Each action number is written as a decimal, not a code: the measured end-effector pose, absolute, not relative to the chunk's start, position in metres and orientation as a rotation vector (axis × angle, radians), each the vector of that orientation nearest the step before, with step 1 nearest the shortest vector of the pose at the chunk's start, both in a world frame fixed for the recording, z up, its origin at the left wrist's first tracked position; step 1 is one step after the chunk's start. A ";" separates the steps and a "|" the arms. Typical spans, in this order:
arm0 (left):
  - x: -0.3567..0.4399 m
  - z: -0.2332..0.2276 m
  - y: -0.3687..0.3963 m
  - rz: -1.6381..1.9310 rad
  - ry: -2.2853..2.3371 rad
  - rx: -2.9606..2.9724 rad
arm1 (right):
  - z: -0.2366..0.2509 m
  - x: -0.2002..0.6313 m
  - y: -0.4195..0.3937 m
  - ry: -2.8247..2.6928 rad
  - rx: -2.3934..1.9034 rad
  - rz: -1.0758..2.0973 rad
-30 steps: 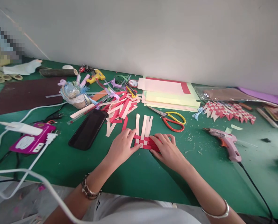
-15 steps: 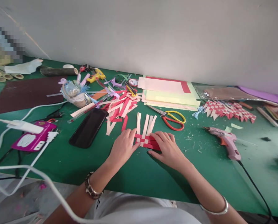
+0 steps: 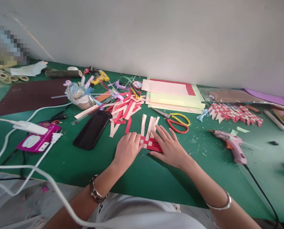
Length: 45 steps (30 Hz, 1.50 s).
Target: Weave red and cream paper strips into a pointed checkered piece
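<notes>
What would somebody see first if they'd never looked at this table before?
Probably the messy heap of red and pale pink paper strips near the middle of the green table, with a small woven paper piece nearer the front. Bright scissors, one handle yellow and one red, lie just right of the heap. The magenta extension socket at left and pink glue gun at right stand out too.

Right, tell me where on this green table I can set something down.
Bare green table shows between the right forearm and the pink glue gun, littered toward the scissors. Another patch lies between that forearm and the left forearm, nearer than the woven strips. It is crowded around the loose strips, beyond the phone.
</notes>
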State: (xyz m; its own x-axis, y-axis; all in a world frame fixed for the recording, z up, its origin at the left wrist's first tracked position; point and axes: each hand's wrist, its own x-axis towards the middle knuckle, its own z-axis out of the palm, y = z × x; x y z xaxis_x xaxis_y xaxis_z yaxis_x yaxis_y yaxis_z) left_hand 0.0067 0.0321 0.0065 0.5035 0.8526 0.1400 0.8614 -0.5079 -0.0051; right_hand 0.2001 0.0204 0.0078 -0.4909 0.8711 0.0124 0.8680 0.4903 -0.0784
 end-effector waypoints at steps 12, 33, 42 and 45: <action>0.006 0.004 0.032 -0.280 -1.460 -2.738 | 0.002 0.191 0.019 -2.739 -1.510 0.080; 0.012 0.004 0.018 -0.133 -1.540 -2.673 | -0.003 0.185 0.016 -2.700 -1.552 0.027; 0.017 0.005 0.012 -0.030 -1.451 -2.653 | -0.002 0.183 0.016 -2.703 -1.556 0.076; 0.017 0.005 0.013 -0.017 -1.414 -2.673 | -0.003 0.182 0.015 -2.705 -1.557 0.082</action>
State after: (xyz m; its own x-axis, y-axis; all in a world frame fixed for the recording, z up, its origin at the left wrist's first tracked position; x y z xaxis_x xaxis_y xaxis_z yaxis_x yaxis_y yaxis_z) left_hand 0.0174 0.0125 0.0049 0.5642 0.8231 0.0644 0.8244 -0.5574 -0.0981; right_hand 0.1822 0.0154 -0.0027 -0.5025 0.8645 -0.0090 0.8635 0.5013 -0.0552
